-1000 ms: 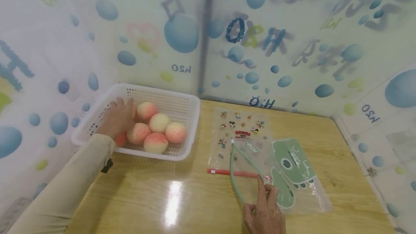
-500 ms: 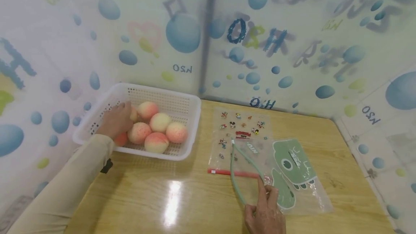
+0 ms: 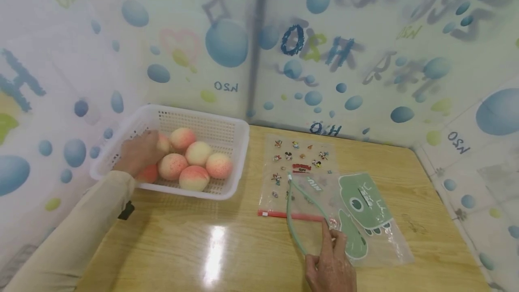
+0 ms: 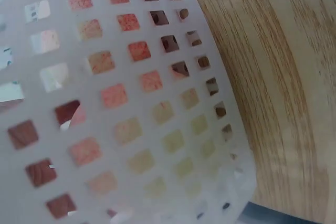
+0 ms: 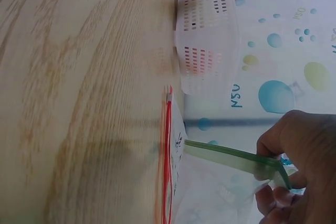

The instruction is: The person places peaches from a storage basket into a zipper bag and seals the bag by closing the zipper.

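My left hand (image 3: 138, 152) reaches into the left part of a white perforated basket (image 3: 233, 188), among several peaches (image 3: 195, 178) with pink and cream skin. A peach (image 3: 163, 143) shows right beside its fingers, which are mostly hidden; I cannot tell if they hold one. In the left wrist view the basket wall (image 4: 107, 114) covers the scene, fruit showing through its holes. My right hand (image 3: 331, 258) pinches the green zip edge (image 5: 231, 153) of a clear zip bag (image 3: 366, 202) printed with a green dinosaur, lifting that edge so the mouth gapes.
A second clear zip bag (image 3: 302, 157), with a red zip and small cartoon prints, lies flat partly under the dinosaur bag. Both bags and the basket are on a wooden table (image 3: 174, 238). Patterned walls (image 3: 227, 44) stand close behind and at both sides.
My left hand has shifted slightly left and down inside the basket, showing more of the peach beside it. My right hand keeps its hold on the bag's green edge.
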The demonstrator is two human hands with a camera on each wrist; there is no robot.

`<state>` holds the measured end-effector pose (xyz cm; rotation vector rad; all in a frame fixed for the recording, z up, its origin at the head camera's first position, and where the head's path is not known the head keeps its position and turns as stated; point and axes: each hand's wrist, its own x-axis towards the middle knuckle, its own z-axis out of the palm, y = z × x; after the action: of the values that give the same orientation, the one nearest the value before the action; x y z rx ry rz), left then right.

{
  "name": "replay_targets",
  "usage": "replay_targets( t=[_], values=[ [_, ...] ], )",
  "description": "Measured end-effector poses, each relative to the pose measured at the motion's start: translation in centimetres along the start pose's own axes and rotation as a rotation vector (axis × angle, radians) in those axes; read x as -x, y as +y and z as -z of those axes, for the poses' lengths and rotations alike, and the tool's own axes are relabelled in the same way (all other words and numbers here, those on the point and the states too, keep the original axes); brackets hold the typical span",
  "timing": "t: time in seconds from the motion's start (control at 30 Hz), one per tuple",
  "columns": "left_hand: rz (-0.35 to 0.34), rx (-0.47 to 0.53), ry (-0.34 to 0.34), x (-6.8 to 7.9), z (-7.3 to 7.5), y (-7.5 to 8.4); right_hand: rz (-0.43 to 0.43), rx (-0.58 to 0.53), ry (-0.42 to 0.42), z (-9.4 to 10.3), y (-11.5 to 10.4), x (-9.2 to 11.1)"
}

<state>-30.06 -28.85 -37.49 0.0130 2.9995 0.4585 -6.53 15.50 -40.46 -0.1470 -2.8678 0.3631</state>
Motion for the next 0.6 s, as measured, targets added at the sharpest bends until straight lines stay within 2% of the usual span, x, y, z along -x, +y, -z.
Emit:
replay_targets(
  t=[0.27, 0.6],
  values=[
    [-0.053, -0.080, 0.090, 0.2, 1.4, 0.3, -0.007, -0.001, 0.016, 0.1, 0.0, 0.0],
    [-0.067, -0.099, 0.195, 0.9, 1.7, 1.5, 0.007, -0.025, 0.051, 0.0, 0.2, 0.2]
  ],
)
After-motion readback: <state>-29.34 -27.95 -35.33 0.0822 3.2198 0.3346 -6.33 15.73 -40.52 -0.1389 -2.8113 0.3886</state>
